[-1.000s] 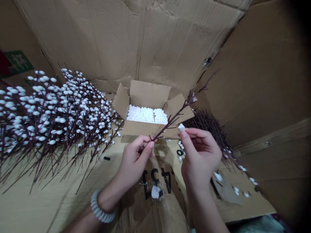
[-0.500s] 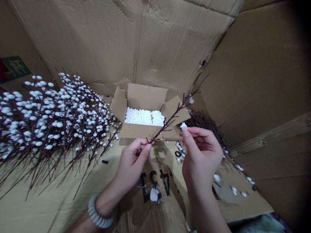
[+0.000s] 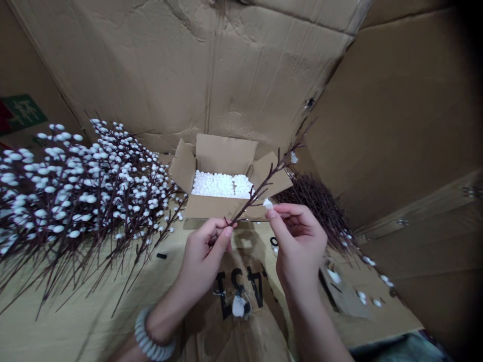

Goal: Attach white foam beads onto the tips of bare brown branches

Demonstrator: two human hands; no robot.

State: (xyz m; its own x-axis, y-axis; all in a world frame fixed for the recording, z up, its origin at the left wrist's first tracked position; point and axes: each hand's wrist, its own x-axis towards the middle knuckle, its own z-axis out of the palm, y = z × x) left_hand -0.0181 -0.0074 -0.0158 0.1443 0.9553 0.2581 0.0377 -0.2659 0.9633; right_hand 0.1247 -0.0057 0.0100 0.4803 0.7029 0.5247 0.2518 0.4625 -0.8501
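My left hand (image 3: 202,256) grips the lower end of a thin, dark artificial twig (image 3: 266,182), which rises up and to the right across the front of a small cardboard box. My right hand (image 3: 298,241) pinches a small white foam bud (image 3: 267,203) between thumb and forefinger. That bud sits just right of the twig, and I cannot tell if they touch. A white beaded bracelet (image 3: 151,337) circles my left wrist.
A large pile of white-budded branches (image 3: 83,196) lies on the left. The open box (image 3: 222,166) holds white foam balls. Dark bare twigs (image 3: 317,206) lie right of it. Loose buds (image 3: 362,296) and black rings (image 3: 273,242) lie on the cardboard surface (image 3: 75,322), with cardboard walls behind.
Both hands and the twig have shifted slightly left, and my right hand has carried the white bud closer to the twig. The whole view has also drifted slightly.
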